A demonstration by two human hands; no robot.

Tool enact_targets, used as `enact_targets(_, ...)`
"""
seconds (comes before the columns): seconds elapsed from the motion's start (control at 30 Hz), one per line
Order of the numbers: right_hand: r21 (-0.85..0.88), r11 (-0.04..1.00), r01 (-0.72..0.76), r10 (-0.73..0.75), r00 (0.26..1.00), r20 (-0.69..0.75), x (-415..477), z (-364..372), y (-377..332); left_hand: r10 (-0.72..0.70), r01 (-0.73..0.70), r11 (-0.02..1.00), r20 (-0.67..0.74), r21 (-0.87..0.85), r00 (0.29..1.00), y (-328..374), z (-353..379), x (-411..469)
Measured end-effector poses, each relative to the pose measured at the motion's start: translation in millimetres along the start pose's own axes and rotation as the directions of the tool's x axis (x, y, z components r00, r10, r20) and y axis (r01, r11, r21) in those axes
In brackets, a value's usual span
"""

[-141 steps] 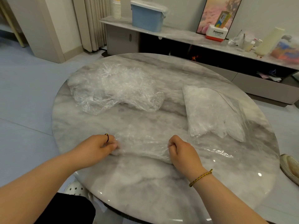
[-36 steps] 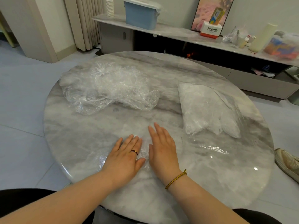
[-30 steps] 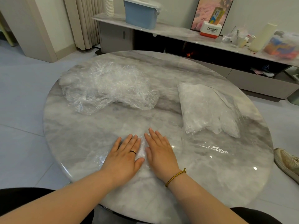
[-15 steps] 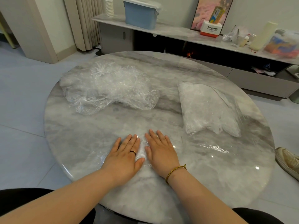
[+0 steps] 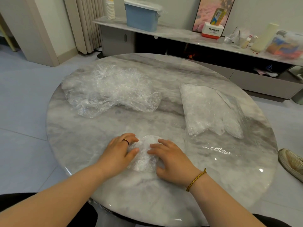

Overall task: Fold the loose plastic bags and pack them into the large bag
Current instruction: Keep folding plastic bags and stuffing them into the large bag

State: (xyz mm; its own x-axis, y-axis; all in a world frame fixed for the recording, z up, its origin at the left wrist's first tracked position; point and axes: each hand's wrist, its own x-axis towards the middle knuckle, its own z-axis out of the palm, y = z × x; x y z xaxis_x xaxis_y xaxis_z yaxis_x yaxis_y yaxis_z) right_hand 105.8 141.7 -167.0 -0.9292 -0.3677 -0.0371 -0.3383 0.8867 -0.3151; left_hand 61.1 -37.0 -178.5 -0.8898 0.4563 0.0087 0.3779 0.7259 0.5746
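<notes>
A small folded clear plastic bag (image 5: 144,155) lies near the front of the round marble table (image 5: 77,141). My left hand (image 5: 119,151) cups its left side, fingers curled over its far edge and thumb on top. My right hand (image 5: 170,158) holds the right side, fingers bent over the bag. A crumpled pile of loose clear bags (image 5: 111,89) sits at the back left. The large clear bag (image 5: 208,108), partly filled with white folded plastic, lies flat at the right, apart from both hands.
The large bag's shiny clear edge (image 5: 218,149) reaches toward the table's front right. A long low shelf (image 5: 180,36) behind the table carries a blue bin (image 5: 141,17), boxes and bottles. A shoe (image 5: 291,163) lies on the floor at the right.
My hands lay flat side by side, pressing the bag down. Now they have parted and curled around its two sides, and the bag shows as a small bundle between them.
</notes>
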Motion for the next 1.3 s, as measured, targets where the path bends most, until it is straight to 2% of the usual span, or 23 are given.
enact_targets(0.07, -0.060, 0.998, 0.016, -0.020, 0.997, -0.072, 1.0, 10.4, 3.4, 0.043, -0.044, 0.995, -0.006, -0.085, 0.999, 2.4, -5.7, -2.1)
enact_targets(0.13, -0.054, 0.998, 0.026, -0.035, 0.987, -0.160, 7.5, 13.9, 6.0, 0.156, -0.152, 0.986, 0.054, -0.070, 0.986, 4.3, -9.4, -7.5)
enact_targets(0.2, -0.071, 0.997, 0.017, -0.031, 0.981, -0.193, 11.9, 12.7, 3.7, 0.283, -0.286, 0.956, 0.058, 0.066, 0.957, 1.5, -7.5, -10.6)
enact_targets(0.27, -0.032, 0.999, 0.020, -0.028, 0.969, -0.244, 14.1, 12.9, 1.3, 0.330, -0.330, 0.922, 0.034, 0.204, 0.943, -2.9, -5.1, -11.6)
enact_targets(0.37, 0.002, 1.000, 0.024, -0.022, 0.933, -0.360, 13.9, 10.3, -1.3, 0.286, -0.274, 0.949, -0.054, 0.157, 0.957, -5.9, -4.4, -5.3)
enact_targets(0.43, 0.156, 0.987, 0.029, 0.028, 0.938, -0.346, 11.6, 3.4, -7.7, 0.133, -0.131, 0.991, -0.075, 0.034, 0.988, 0.5, -10.4, -3.0)
enact_targets(0.47, 0.248, 0.969, 0.007, 0.077, 0.940, -0.331, 9.8, -3.2, -12.0, 0.054, -0.059, 0.997, -0.075, -0.055, 0.996, 2.9, -11.8, -2.9)
enact_targets(0.53, 0.455, 0.888, -0.063, 0.177, 0.961, -0.212, 4.2, -16.3, -20.3, -0.003, -0.022, 0.975, -0.111, -0.223, 0.994, 7.7, -13.8, -2.5)
enact_targets(0.6, 0.510, 0.851, -0.124, 0.204, 0.973, -0.104, 2.3, -24.1, -21.7, -0.059, 0.018, 0.938, -0.108, -0.346, 0.992, 11.7, -15.4, 0.0)
enact_targets(0.67, 0.470, 0.875, -0.119, 0.193, 0.975, -0.111, 1.5, -27.4, -20.6, -0.081, 0.041, 0.903, -0.077, -0.429, 0.994, 17.9, -17.8, 3.0)
enact_targets(0.77, 0.519, 0.844, -0.134, 0.264, 0.946, -0.186, -1.7, -28.3, -17.2, -0.073, 0.039, 0.874, -0.051, -0.485, 0.996, 29.9, -19.6, 6.8)
enact_targets(0.93, 0.718, 0.667, -0.198, 0.437, 0.885, -0.162, -22.5, -54.2, -1.9, -0.037, -0.020, 0.819, -0.088, -0.573, 0.995, 51.4, -14.6, 14.2)
enact_targets(1.07, 0.870, 0.427, -0.246, 0.620, 0.780, -0.084, -48.5, -85.3, 33.2, -0.018, -0.035, 0.825, -0.088, -0.563, 0.996, 63.8, -1.1, 20.0)
enact_targets(1.13, 0.881, 0.370, -0.295, 0.718, 0.692, -0.070, -58.4, -92.5, 52.1, 0.052, -0.069, 0.877, -0.048, -0.475, 0.997, 70.7, 8.3, 20.5)
enact_targets(1.23, 0.868, 0.295, -0.400, 0.833, 0.553, -0.028, -66.4, -90.6, 77.6, 0.170, -0.131, 0.931, 0.086, -0.341, 0.982, 85.3, 22.9, 20.5)
enact_targets(1.3, 0.864, 0.230, -0.447, 0.869, 0.495, 0.024, -64.6, -82.6, 92.2, 0.213, -0.171, 0.952, 0.152, -0.252, 0.965, 94.7, 31.2, 20.6)
